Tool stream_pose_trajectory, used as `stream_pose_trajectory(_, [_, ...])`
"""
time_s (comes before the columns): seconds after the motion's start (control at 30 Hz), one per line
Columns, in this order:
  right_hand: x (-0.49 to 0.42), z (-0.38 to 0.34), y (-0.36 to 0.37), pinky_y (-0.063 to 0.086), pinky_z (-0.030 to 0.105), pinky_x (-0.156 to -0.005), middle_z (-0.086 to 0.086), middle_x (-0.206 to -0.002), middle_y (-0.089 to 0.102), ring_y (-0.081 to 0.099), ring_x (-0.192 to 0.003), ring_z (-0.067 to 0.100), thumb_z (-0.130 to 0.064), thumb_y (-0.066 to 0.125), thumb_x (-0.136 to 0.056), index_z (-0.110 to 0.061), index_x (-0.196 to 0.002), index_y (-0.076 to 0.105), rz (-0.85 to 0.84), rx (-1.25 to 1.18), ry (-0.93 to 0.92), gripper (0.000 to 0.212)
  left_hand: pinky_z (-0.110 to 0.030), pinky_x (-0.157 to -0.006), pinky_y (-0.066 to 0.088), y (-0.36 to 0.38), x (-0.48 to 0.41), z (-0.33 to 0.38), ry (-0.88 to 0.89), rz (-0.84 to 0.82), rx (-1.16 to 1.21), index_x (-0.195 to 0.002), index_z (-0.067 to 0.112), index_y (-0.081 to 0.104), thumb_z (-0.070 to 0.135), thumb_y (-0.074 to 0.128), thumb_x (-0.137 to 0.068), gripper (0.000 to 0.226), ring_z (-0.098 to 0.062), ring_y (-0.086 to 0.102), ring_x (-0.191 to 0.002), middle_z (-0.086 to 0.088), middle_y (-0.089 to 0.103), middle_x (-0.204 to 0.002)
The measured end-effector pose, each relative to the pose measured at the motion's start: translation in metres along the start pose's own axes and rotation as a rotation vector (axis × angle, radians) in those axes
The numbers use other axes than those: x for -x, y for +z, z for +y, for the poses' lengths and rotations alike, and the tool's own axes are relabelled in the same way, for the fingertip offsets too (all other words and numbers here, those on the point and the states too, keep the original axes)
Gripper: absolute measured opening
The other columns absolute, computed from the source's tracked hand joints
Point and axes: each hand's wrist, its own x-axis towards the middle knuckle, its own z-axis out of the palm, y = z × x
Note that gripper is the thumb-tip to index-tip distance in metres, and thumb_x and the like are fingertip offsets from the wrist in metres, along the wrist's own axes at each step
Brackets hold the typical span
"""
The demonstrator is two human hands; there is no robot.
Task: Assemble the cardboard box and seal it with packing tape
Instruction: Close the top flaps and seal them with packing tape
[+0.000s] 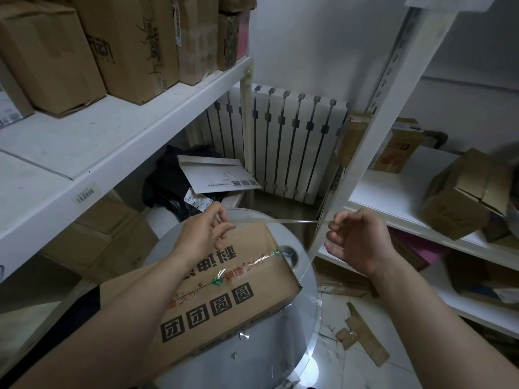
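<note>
The cardboard box (224, 293) lies closed on a round glass table (310, 335), tilted across it so that one corner reaches the table's right edge, with black block characters and red and green print on its upper face. A band of clear tape already runs along its top seam. Just above the box's far edge, a narrow strip of clear packing tape (275, 220) is stretched level between the two hands. The left hand (206, 233) pinches the strip's left end between thumb and fingertips, its forearm passing over the box. The right hand (358, 240) pinches the other end, fingers curled in, and hangs to the right of the box, beyond the table's rim. A second thin clear line crosses the strip near the right hand and runs down to the box's right corner; its upper end cannot be made out. Behind the table, a white envelope (217, 175) rests on a black bag (165, 186) in front of a white radiator (295, 141). White shelving (118, 136) on the left carries a row of brown cartons (56, 51), and another carton (463, 197) sits tilted on the right-hand shelf. Cardboard scraps (362, 336) lie on the tiled floor to the right of the table.
</note>
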Motion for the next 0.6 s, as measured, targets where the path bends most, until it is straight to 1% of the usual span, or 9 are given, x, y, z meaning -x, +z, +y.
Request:
stream_pose_trajectory(0.07, [0.0,0.002,-0.002,0.048,0.03,-0.059,0.001,-0.063,0.047,0.047,-0.059,0.015,-0.028,0.051,-0.087,-0.015,-0.063,0.05,0.06,0.104,0.009,0.027,-0.034,-0.067,0.055,0.001,-0.001,-0.002,0.034,0.024,-0.024,-0.077,0.025,0.053,0.03,0.073,-0.083,0.021,-0.007,0.066,-0.056,0.003,0.066,-0.066])
stream_pose_trajectory(0.13, [-0.001,0.005,-0.003,0.05,0.03,-0.058,0.0,-0.061,0.049,0.048,-0.057,0.015,-0.029,0.061,-0.089,-0.016,-0.063,0.05,0.123,0.202,-0.003,0.031,-0.03,-0.066,0.055,0.0,-0.001,-0.003,0.035,0.033,-0.018,-0.074,0.023,0.058,0.035,0.078,-0.073,0.023,-0.006,0.066,-0.059,0.005,0.068,-0.064])
stream_pose_trajectory(0.23, [0.0,0.007,-0.006,0.053,0.03,-0.057,0.003,-0.065,0.051,0.052,-0.057,0.015,-0.017,0.066,-0.089,-0.014,-0.068,0.054,0.177,0.323,-0.047,0.024,-0.03,-0.068,0.056,-0.001,-0.001,-0.003,0.031,0.025,-0.006,-0.07,0.025,0.065,0.044,0.079,-0.059,0.026,-0.005,0.065,-0.063,0.008,0.07,-0.065])
stream_pose_trajectory(0.33, [0.001,0.007,-0.008,0.055,0.032,-0.059,0.007,-0.066,0.052,0.053,-0.059,0.015,-0.008,0.066,-0.088,-0.011,-0.064,0.05,0.194,0.377,-0.083,0.029,-0.033,-0.077,0.057,-0.001,-0.001,-0.002,0.044,-0.02,-0.017,-0.074,0.026,0.07,0.039,0.082,-0.06,0.023,-0.002,0.069,-0.071,0.012,0.072,-0.071])
stream_pose_trajectory(0.4, [0.001,0.009,-0.011,0.057,0.032,-0.061,0.007,-0.065,0.053,0.054,-0.059,0.015,-0.006,0.067,-0.087,-0.011,-0.065,0.047,0.196,0.375,-0.082,0.03,-0.033,-0.083,0.056,-0.001,-0.002,-0.001,0.033,-0.042,-0.002,-0.083,0.023,0.073,0.032,0.084,-0.063,0.025,0.0,0.07,-0.073,0.011,0.073,-0.073])
stream_pose_trajectory(0.43, [0.001,0.01,-0.013,0.057,0.032,-0.061,0.006,-0.064,0.054,0.056,-0.059,0.014,-0.007,0.068,-0.086,-0.011,-0.066,0.047,0.193,0.363,-0.073,0.03,-0.031,-0.086,0.055,-0.001,-0.002,0.0,0.026,-0.057,0.012,-0.092,0.021,0.074,0.03,0.084,-0.064,0.031,0.002,0.069,-0.074,0.011,0.074,-0.074])
stream_pose_trajectory(0.5, [0.003,0.014,-0.016,0.057,0.03,-0.059,0.006,-0.064,0.056,0.058,-0.058,0.014,-0.009,0.07,-0.085,-0.011,-0.069,0.049,0.191,0.359,-0.047,0.026,-0.024,-0.091,0.052,0.0,-0.002,0.002,-0.009,-0.09,0.05,-0.114,0.014,0.069,0.029,0.085,-0.061,0.057,0.007,0.068,-0.079,0.011,0.073,-0.08])
stream_pose_trajectory(0.53, [0.003,0.017,-0.018,0.056,0.029,-0.057,0.007,-0.064,0.058,0.058,-0.058,0.015,-0.009,0.07,-0.085,-0.01,-0.073,0.052,0.19,0.37,-0.026,0.022,-0.021,-0.092,0.051,0.0,-0.003,0.002,-0.032,-0.107,0.07,-0.121,0.012,0.066,0.028,0.086,-0.06,0.067,0.008,0.067,-0.081,0.014,0.071,-0.083])
stream_pose_trajectory(0.6, [0.005,0.024,-0.02,0.055,0.027,-0.051,0.01,-0.067,0.059,0.058,-0.057,0.018,-0.009,0.07,-0.086,-0.008,-0.081,0.056,0.189,0.393,0.001,0.015,-0.026,-0.096,0.051,0.001,-0.005,-0.001,-0.068,-0.129,0.094,-0.125,0.014,0.064,0.028,0.087,-0.06,0.071,0.007,0.067,-0.084,0.015,0.07,-0.087])
